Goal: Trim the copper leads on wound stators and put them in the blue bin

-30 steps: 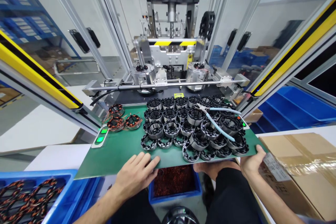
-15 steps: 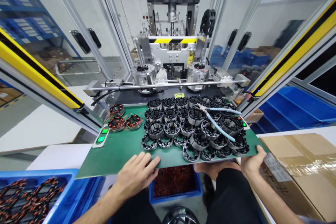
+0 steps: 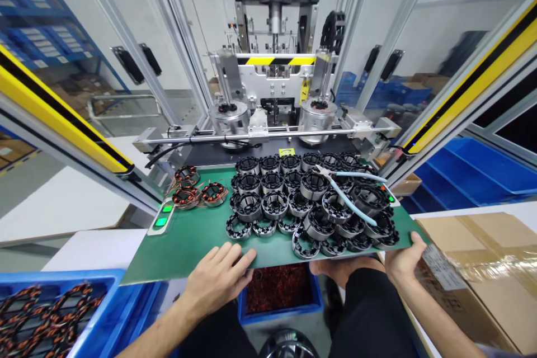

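Observation:
My left hand [image 3: 220, 275] rests on the front edge of the green work surface [image 3: 184, 254], fingers on top and holding nothing. At the surface's right front corner, my right hand [image 3: 406, 257] has its thumb on top, the other fingers hidden beneath. Several black and silver ring cores [image 3: 274, 205] stand in stacked rows on the green surface. Pliers with light blue handles [image 3: 352, 204] lie on the right-hand cores. Copper-wound cores [image 3: 214, 194] sit at the left, near a panel with green lit buttons [image 3: 163, 216].
Behind the surface stands a machine with two metal cylinders [image 3: 316, 121] and a horizontal rod [image 3: 285, 133]. A blue bin [image 3: 100, 285] of wound cores is at lower left, a cardboard box [image 3: 482, 268] at right. Below is a blue bin [image 3: 280, 316] with reddish scraps.
The striped yellow and black bar assembly in the machine has shifted slightly upward. Both my hands and the cores have stayed in place.

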Demonstrator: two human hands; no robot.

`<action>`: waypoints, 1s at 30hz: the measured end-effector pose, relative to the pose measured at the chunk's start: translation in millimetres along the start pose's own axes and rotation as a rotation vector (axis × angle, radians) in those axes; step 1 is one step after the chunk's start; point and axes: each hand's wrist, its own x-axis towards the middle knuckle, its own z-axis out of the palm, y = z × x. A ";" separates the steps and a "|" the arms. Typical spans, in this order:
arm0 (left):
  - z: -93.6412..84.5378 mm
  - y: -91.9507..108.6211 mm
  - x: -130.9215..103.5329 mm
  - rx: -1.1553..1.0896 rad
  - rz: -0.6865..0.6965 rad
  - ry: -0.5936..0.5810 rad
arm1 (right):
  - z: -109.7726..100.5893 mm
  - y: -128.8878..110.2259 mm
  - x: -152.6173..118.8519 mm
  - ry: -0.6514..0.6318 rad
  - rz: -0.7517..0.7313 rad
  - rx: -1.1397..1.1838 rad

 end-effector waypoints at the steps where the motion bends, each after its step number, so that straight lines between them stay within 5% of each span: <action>1: 0.0 0.1 -0.1 0.000 -0.001 0.000 | -0.6 0.3 0.2 -0.007 -0.003 0.000; 30: 1.9 0.5 -1.0 -0.030 -0.003 0.000 | -3.4 3.1 3.7 -0.026 -0.040 -0.015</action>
